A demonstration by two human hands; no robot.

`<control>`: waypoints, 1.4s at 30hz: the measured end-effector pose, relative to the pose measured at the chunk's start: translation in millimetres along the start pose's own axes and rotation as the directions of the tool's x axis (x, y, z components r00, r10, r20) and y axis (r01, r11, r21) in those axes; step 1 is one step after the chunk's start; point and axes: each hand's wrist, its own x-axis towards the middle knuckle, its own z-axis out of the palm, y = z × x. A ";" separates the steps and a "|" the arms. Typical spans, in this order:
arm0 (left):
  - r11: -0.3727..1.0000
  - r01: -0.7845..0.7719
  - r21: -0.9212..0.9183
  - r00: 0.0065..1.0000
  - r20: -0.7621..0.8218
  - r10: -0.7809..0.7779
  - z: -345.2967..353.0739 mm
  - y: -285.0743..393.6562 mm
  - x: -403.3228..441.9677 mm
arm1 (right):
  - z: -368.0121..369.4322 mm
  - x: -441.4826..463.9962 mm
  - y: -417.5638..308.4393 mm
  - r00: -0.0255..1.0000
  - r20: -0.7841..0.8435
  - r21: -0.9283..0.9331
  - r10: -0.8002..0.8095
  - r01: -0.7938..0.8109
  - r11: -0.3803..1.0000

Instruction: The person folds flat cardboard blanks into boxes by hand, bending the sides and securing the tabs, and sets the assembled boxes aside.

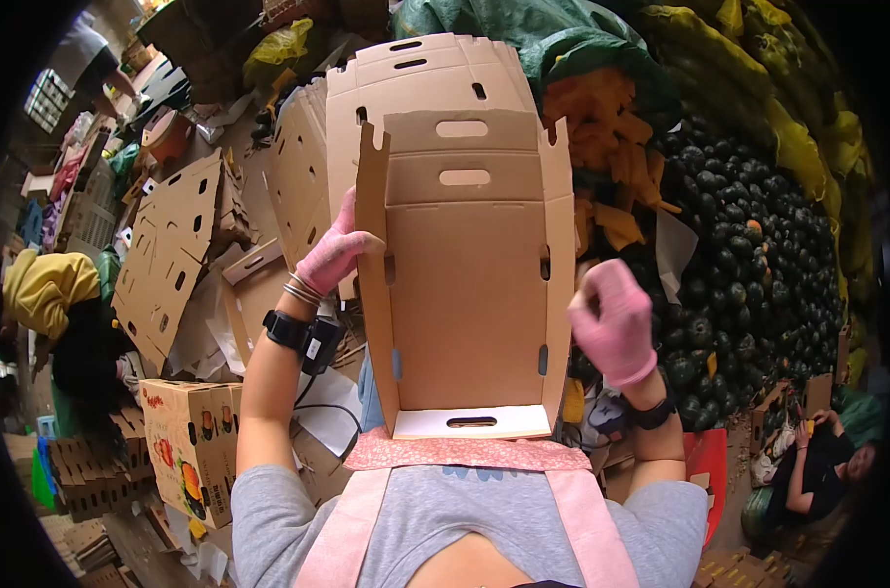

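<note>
A partly folded cardboard box [465,314] rests against my apron, its side walls standing up and its near end wall white with a hand slot. My left hand [335,250], in a pink glove, is closed round the left wall, thumb over the edge. Beside the right wall, apart from it, my right hand [614,323] is raised in a pink glove with the fingers curled in; nothing shows in them. The far end flap [463,176] is raised, with a hand slot. Behind it stands a stack of flat cardboard blanks [430,83].
Many dark green squashes [749,255] are heaped at right, beside orange foam pieces [607,118] and a green sheet [572,39]. More blanks [171,260] and a printed carton [195,441] are at left. A seated person [822,465] is at lower right; another [68,304] bends at left.
</note>
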 end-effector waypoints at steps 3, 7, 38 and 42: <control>0.996 0.055 0.077 0.998 -0.004 -0.055 9.6 10.6 -3.1 | -22.8 15.4 48.2 0.924 -0.377 -0.295 0.063 -0.184 0.938; 0.986 0.073 0.151 0.993 0.079 -0.086 9.1 12.6 1.8 | -12.6 18.5 84.7 0.898 -0.298 -0.235 0.323 -0.397 0.887; 0.902 -0.143 0.409 0.915 0.402 -0.038 21.5 35.5 41.7 | 50.8 65.9 100.4 0.892 0.441 0.826 -0.104 -0.357 0.436; 0.428 -0.235 0.873 0.901 0.361 -0.241 47.0 54.8 53.6 | 18.9 98.8 72.2 0.584 0.812 0.380 0.014 -0.547 0.746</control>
